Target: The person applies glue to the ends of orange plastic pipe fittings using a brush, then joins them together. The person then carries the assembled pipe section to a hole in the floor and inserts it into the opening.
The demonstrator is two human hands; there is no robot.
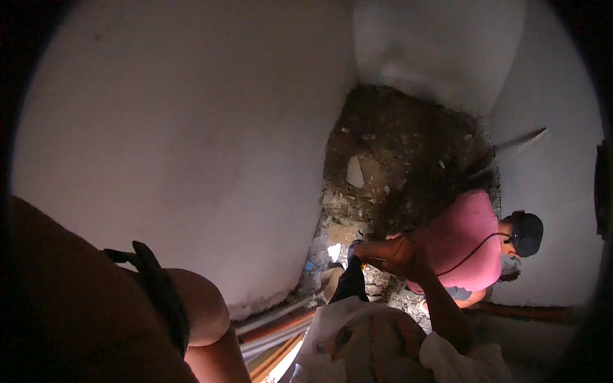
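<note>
My right forearm rises from a white sleeve at the lower right. My right hand [401, 256] is in dim light beside a person in a pink shirt [466, 242] and black cap who bends over the rubble. My fingers look curled close to that person's outstretched forearm [373, 247]; I cannot tell whether they grip anything. A dark object [350, 282] sits just below the hand. My left hand is out of view; only a bare upper arm with a black strap [159, 287] fills the lower left.
White plastered walls [191, 127] surround a narrow pit of brown earth and broken stone [383, 166]. A pale stone slab [355, 172] lies in the dirt. Grey and orange pipes [274, 325] run along the wall base. A thin strip [518, 142] leans at the right wall.
</note>
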